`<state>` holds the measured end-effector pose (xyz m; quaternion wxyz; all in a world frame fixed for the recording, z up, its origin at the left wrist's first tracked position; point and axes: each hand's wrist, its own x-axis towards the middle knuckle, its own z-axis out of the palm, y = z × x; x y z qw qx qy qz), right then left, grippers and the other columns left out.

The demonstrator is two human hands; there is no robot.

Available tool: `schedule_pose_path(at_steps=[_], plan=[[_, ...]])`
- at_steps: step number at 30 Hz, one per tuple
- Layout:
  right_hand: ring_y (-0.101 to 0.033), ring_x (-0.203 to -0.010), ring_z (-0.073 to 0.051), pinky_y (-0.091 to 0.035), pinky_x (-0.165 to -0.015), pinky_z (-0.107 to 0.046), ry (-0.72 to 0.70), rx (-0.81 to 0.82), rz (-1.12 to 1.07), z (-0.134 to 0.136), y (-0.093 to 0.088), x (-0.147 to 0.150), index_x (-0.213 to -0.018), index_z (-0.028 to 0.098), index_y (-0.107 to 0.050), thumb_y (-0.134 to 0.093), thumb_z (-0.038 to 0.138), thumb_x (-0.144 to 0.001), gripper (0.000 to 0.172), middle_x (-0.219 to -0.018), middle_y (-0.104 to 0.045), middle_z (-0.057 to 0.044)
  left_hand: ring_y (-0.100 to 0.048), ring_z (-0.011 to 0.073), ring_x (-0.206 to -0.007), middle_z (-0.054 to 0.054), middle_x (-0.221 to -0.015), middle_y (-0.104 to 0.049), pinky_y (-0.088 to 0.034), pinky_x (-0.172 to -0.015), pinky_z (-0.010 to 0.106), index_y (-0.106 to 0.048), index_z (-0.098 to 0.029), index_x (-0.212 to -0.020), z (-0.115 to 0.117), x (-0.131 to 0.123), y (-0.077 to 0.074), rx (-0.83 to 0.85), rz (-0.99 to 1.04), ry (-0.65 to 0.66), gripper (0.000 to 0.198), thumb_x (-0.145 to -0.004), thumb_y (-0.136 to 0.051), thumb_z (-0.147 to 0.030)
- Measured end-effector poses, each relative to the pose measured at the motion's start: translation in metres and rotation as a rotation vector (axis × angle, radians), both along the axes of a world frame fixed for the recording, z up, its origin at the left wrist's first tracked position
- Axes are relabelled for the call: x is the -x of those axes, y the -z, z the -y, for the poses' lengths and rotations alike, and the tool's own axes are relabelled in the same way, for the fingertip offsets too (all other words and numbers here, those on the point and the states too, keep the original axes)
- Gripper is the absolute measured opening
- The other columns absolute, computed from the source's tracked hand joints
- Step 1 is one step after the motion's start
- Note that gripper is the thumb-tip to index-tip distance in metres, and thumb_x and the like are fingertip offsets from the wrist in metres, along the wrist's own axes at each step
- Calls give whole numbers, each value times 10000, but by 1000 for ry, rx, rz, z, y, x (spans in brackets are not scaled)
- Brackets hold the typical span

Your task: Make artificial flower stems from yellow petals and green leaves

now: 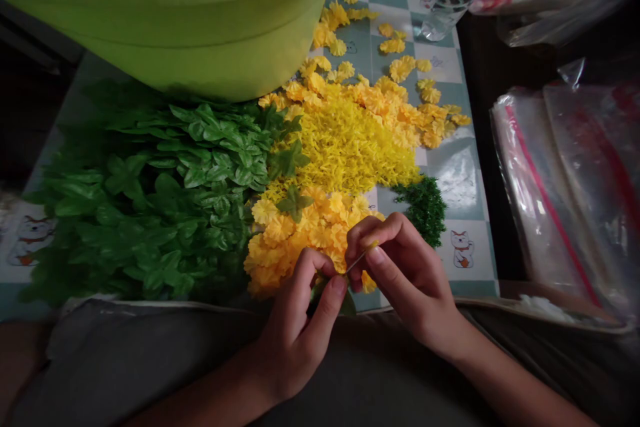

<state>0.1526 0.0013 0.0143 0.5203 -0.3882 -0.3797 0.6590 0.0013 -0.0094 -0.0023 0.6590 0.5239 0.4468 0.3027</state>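
My left hand (313,310) is closed in a pinch on a green artificial leaf (349,302), partly hidden behind its fingers. Opposite it, my right hand (400,273) pinches a small yellow flower piece (373,245) between thumb and forefinger. A thin stem or wire (356,261) runs between the two hands. Just beyond the fingers lies a heap of orange-yellow fabric petals (295,233). To the left spreads a large pile of green artificial leaves (165,233). Tiny yellow pieces (345,147) are heaped behind the petals, and small dark green sprigs (427,208) lie to the right.
A big lime-green tub (200,33) stands at the back left of the checkered low table (473,247). More orange petals (400,70) are scattered at the back. A clear plastic bottle (445,10) stands at the far right corner, with zip bags (540,180) beyond the right edge.
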Motion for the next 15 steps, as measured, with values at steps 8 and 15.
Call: schedule_pose_path(at_steps=[8,15], plan=[[-501,-718,-93,-468,-620,-251,-26,23,16,4,1,4,-912,205,-515,-461,127,-933,98,-944,-476,-31,-512,115,-776,-37,-821,-528,-385,-661,261,-433,-254,-872,0,0,0,8,34,-3,119,-976,-379,-273],[-503,-730,-94,-482,-628,-243,-7,38,27,4,1,4,-908,204,-534,-481,142,-926,83,-947,-472,-29,-512,115,-767,-40,-822,-533,-406,-735,281,-432,-259,-879,-1,-1,0,1,39,-1,107,-973,-386,-279]])
